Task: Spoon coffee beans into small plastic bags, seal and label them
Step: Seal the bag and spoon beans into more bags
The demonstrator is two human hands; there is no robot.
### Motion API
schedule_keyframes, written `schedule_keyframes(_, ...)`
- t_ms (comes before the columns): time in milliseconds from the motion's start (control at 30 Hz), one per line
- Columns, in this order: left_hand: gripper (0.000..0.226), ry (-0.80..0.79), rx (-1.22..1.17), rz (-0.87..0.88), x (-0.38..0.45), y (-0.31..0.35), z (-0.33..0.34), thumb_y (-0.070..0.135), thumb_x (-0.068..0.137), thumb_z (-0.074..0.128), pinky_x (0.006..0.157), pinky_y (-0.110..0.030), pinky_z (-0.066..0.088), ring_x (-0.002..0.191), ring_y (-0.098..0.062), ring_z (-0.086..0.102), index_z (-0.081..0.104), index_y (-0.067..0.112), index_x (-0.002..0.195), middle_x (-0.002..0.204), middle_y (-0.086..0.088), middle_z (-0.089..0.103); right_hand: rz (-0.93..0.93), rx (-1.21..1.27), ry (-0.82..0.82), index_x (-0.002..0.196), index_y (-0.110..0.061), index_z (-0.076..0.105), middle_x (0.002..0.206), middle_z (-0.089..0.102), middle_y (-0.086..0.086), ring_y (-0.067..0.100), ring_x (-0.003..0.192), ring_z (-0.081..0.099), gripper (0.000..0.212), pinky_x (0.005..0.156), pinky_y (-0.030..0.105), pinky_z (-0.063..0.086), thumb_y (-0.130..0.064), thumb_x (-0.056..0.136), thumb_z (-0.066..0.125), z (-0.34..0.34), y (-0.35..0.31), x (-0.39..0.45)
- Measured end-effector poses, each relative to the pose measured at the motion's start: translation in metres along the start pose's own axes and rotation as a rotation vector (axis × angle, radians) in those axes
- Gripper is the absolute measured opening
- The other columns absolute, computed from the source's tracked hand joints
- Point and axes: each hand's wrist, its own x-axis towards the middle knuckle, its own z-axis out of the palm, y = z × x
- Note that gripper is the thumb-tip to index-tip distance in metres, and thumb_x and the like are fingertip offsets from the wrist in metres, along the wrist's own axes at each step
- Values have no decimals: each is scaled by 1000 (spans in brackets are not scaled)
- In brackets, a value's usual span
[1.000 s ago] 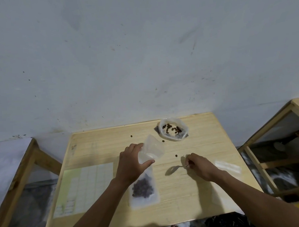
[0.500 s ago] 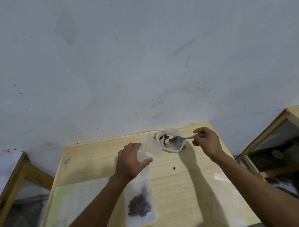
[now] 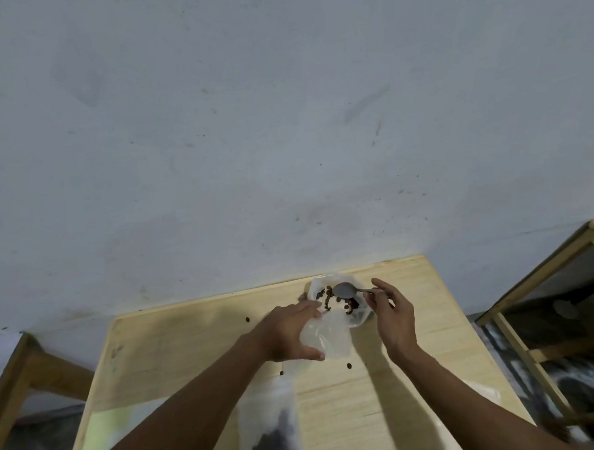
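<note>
Now left hand (image 3: 286, 334) gripping empty bag (image 3: 328, 339); right hand (image 3: 393, 314) pinching spoon (image 3: 346, 290) over beans (image 3: 327, 295) in bowl (image 3: 356, 319)

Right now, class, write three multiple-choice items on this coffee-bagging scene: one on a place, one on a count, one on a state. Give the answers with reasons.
1. Where is the spoon bowl?
A over the bean container
B on the label sheet
C on the floor

2. How many loose beans lie near the table's back edge, left of the container?
A none
B one
C five

3. The bag in the left hand is
A sealed, full
B open, empty
C torn

A: it hovers above the beans.
B: one bean.
B: mouth open, clear inside.
</note>
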Motion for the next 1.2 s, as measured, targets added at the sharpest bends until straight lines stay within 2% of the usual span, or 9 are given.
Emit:
schedule_keyframes(200, 80, -87, -13, 41, 23, -8, 3, 54, 74, 77, 107, -24, 32, 143, -9, 30, 42, 25, 141, 161, 10, 20, -13, -76, 41, 125, -17, 64, 109, 72, -1, 14, 104, 67, 30, 91, 32, 52, -15, 102, 45, 8, 15, 2)
schedule_keyframes(333, 84, -28, -42, 85, 26, -11, 5, 54, 74, 78, 113, -30, 33, 146, -12, 24, 43, 20, 142, 161, 5, 22, -44, -246, 85, 112, -18, 69, 112, 65, 2, 12, 106, 61, 24, 96, 40, 50, -15, 99, 49, 9, 28, 10)
schedule_keyframes(500, 82, 114, -69, 173, 23, -10, 7, 50, 74, 79, 107, -33, 43, 142, -18, 35, 47, 14, 139, 159, 1, 23, 28, -414, -44, 99, -32, 77, 106, 66, 1, 19, 104, 63, 26, 93, 40, 54, -23, 91, 54, 6, 49, 20)
schedule_keyframes(600, 82, 164, -73, 194, 23, -8, 7, 52, 74, 77, 102, -38, 48, 138, -20, 41, 46, 14, 139, 159, 2, 22, 100, -376, -83, 93, -33, 79, 104, 70, 0, 18, 107, 62, 25, 98, 38, 52, -25, 86, 56, 10, 48, 14)
schedule_keyframes(767, 82, 183, -57, 200, 18, -9, 7, 53, 76, 75, 100, -39, 50, 133, -20, 46, 43, 16, 142, 159, 2, 22, 169, -321, -134, 85, -21, 78, 82, 72, -7, 10, 87, 64, 29, 75, 21, 49, -9, 91, 53, 15, 20, 6)
schedule_keyframes(833, 82, 183, -53, 194, 16, -10, 7, 52, 76, 76, 99, -35, 50, 133, -19, 46, 43, 17, 143, 159, 3, 22, 220, -287, -168, 89, -16, 78, 89, 74, 1, 15, 88, 66, 25, 72, 19, 51, -11, 91, 54, 16, 17, 6)
schedule_keyframes(900, 82, 171, -48, 182, 13, -10, 8, 51, 77, 76, 100, -30, 47, 134, -16, 44, 41, 18, 144, 159, 5, 22, 345, -199, -183, 93, -14, 78, 96, 75, 8, 23, 87, 68, 25, 69, 29, 56, -15, 87, 54, 20, 14, 8)
schedule_keyframes(1067, 85, 144, -38, 103, 3, -24, 16, 54, 76, 74, 103, -26, 43, 138, -11, 39, 37, 23, 146, 160, 11, 17, 570, 23, -242, 87, -15, 81, 99, 74, 8, 22, 77, 60, 27, 55, 24, 43, -12, 92, 55, 23, -4, 8)
schedule_keyframes(1200, 86, 158, -3, 77, -9, -32, 20, 58, 77, 70, 116, -28, 31, 145, -10, 28, 35, 23, 147, 161, 8, 21, 589, 138, -134, 59, -19, 78, 66, 68, -3, 14, 57, 37, 50, 52, 26, 26, -9, 97, 47, 24, -1, 6)
